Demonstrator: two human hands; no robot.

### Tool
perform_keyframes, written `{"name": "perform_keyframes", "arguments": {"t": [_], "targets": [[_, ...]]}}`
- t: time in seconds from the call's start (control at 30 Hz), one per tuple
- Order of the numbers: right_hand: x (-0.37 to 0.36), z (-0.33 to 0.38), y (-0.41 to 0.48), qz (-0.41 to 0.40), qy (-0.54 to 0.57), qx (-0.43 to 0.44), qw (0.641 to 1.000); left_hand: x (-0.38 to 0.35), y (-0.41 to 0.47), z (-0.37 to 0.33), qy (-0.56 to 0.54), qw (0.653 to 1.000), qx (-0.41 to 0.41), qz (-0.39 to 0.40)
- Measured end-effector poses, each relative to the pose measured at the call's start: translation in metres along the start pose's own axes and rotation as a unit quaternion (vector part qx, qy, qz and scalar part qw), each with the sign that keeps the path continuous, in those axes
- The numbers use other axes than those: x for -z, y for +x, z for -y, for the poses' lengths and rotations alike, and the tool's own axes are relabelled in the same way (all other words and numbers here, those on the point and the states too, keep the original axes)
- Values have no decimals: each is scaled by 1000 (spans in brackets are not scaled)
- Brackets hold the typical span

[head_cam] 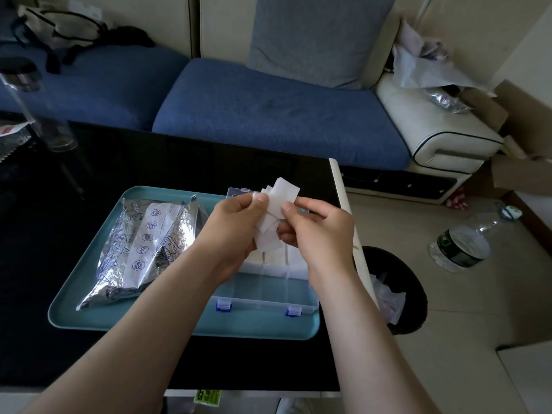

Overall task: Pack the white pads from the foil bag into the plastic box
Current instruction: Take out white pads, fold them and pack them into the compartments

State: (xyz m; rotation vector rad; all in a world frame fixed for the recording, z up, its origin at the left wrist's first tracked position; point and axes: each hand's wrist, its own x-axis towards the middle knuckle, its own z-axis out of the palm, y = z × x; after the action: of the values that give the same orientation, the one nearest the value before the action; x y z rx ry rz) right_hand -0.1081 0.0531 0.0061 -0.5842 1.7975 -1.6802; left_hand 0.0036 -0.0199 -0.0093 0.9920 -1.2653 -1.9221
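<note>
Both hands hold a fanned bunch of white pads (279, 201) above the clear plastic box (268, 289). My left hand (236, 225) pinches the bunch from the left with thumb on top. My right hand (316, 228) pinches it from the right. The box has blue latches and dividers, and some white pads (270, 256) lie in its far compartments, partly hidden by my hands. The crumpled foil bag (143, 246) lies to the left of the box on the teal tray (98, 319).
The tray sits on a black table (89, 165) whose white right edge (346, 210) borders a black bin (409, 294). A clear bottle (38, 109) stands at the far left. A blue sofa (268, 115) lies beyond; a water bottle (466, 240) rests on the floor.
</note>
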Motion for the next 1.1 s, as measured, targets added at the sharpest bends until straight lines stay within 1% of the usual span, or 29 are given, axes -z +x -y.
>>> {"name": "perform_keyframes", "arguments": {"t": [0.13, 0.3, 0.37, 0.57, 0.63, 0.7, 0.77, 0.83, 0.93, 1.0, 1.1], "targets": [[1, 2, -1, 19, 10, -36, 999, 1, -1, -1, 7, 1000, 5, -5], [1, 4, -2, 47, 5, -51, 998, 2, 0, 0, 21, 1000, 8, 7], [0, 3, -2, 48, 3, -43, 998, 3, 1, 1, 30, 999, 11, 10], [0, -11, 5, -30, -44, 67, 996, 1, 3, 3, 23, 999, 27, -8], [2, -11, 8, -60, -37, 72, 995, 1, 3, 3, -1, 999, 33, -17], [3, -6, 10, -74, -6, 59, 995, 0, 2, 1, -11, 999, 37, -29], [4, 3, 8, -54, 35, 42, 997, 0, 0, -1, -21, 998, 39, -36], [3, 10, 4, -12, 34, 34, 999, 1, -2, -4, -37, 998, 42, -30], [0, 9, -2, 52, -24, 46, 997, 0, -5, -8, -76, 996, 48, -23], [-2, 3, -3, 70, -67, 68, 993, -3, -8, -13, -106, 993, 52, -10], [-5, -5, -1, 75, -89, 99, 988, -6, -13, -18, -135, 989, 66, -2]]}}
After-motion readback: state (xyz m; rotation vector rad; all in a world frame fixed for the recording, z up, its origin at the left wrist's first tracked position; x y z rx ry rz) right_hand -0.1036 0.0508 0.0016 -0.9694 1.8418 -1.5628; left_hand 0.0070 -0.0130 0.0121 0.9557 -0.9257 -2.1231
